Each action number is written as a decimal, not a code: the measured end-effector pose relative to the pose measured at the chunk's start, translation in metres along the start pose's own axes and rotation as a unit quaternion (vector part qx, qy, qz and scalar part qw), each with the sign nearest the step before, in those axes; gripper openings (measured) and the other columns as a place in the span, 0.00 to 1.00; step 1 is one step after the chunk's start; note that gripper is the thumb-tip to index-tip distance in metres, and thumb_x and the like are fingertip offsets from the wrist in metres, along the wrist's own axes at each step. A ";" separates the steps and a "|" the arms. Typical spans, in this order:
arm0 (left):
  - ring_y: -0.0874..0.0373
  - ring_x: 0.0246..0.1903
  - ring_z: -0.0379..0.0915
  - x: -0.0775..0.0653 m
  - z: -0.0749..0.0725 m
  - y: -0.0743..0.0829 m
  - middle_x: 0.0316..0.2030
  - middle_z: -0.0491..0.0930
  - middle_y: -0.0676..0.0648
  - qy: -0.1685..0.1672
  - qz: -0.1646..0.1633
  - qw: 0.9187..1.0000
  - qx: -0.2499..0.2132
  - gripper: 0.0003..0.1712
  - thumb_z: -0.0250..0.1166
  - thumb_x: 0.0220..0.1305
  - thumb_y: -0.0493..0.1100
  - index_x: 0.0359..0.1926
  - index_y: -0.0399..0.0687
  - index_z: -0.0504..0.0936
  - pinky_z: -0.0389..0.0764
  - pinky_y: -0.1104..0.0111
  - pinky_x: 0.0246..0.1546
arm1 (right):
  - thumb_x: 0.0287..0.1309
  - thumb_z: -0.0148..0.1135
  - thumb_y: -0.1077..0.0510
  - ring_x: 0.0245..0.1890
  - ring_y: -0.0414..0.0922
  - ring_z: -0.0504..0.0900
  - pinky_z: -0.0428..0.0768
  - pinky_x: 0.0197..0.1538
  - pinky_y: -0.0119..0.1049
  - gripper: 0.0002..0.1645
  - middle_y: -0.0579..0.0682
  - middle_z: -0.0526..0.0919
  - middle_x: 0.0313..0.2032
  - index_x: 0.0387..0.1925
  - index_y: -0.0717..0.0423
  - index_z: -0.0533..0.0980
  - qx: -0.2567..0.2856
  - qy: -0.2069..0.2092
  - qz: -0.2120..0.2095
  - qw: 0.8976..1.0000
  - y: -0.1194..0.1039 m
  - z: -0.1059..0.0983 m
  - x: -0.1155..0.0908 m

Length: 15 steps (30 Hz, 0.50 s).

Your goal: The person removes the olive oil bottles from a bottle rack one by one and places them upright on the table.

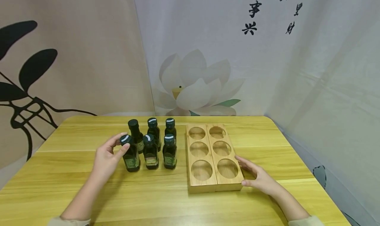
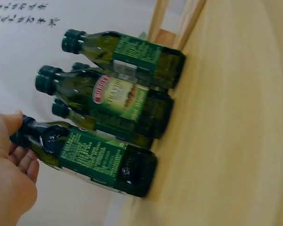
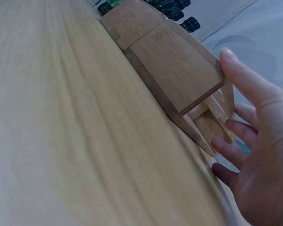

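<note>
My left hand (image 1: 107, 155) holds the front-left dark green olive oil bottle (image 1: 131, 160) by its cap, with the thumb on the near side. In the left wrist view, the fingers curl behind that cap and the bottle's green label (image 2: 92, 155) faces the camera. Beside it stand several similar bottles, such as the front middle one (image 1: 151, 155) and the front right one (image 1: 170, 155). My right hand (image 1: 261, 179) is at the right side of a wooden rack (image 1: 210, 181) with two rows of round holes, fingers spread and loosely bent against its edge.
Both rack halves lie side by side on the yellow wooden table (image 1: 142, 199), to the right of the bottles. A slimmer dark bottle (image 1: 135, 130) stands in the back row. Behind the table hangs a printed curtain (image 1: 207, 31) with a lotus.
</note>
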<state>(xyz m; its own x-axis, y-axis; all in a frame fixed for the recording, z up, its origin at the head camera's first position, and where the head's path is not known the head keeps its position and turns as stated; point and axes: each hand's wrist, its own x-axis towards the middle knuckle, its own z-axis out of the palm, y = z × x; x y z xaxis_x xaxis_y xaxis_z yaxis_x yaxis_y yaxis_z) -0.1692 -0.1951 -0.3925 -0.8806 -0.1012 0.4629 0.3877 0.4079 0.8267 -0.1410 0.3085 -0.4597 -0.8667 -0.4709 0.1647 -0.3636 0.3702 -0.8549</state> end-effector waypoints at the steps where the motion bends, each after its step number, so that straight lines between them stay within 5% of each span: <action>1: 0.67 0.42 0.71 -0.001 0.000 -0.001 0.41 0.77 0.59 -0.001 -0.001 1.000 0.000 0.22 0.65 0.63 0.35 0.58 0.35 0.76 0.71 0.83 0.43 | 0.56 0.68 0.60 0.62 0.64 0.63 0.58 0.58 0.66 0.46 0.58 0.61 0.68 0.72 0.46 0.57 -0.001 0.000 -0.001 1.000 0.000 0.000 0.000; 11: 0.66 0.42 0.70 -0.003 0.001 -0.004 0.42 0.77 0.58 -0.003 0.009 1.000 0.002 0.23 0.64 0.64 0.34 0.60 0.37 0.75 0.71 0.82 0.43 | 0.55 0.68 0.60 0.61 0.63 0.64 0.59 0.58 0.65 0.47 0.59 0.64 0.67 0.72 0.46 0.57 -0.005 0.004 0.000 1.000 -0.001 0.000 0.000; 15: 0.65 0.43 0.69 -0.005 0.000 -0.003 0.48 0.78 0.49 -0.010 0.005 1.000 0.001 0.25 0.64 0.64 0.35 0.62 0.38 0.73 0.69 0.82 0.46 | 0.55 0.68 0.61 0.61 0.63 0.64 0.59 0.58 0.66 0.47 0.57 0.63 0.67 0.73 0.46 0.57 -0.013 0.003 0.000 1.000 -0.001 0.000 -0.001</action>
<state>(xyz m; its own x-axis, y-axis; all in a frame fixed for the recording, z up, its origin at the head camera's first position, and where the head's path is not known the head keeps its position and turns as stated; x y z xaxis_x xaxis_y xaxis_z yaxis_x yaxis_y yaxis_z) -0.1665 -0.1963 -0.3973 -0.8816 -0.0795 0.4653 0.3962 0.4112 0.8209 -0.1401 0.3085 -0.4593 -0.8687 -0.4661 0.1676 -0.3719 0.3902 -0.8423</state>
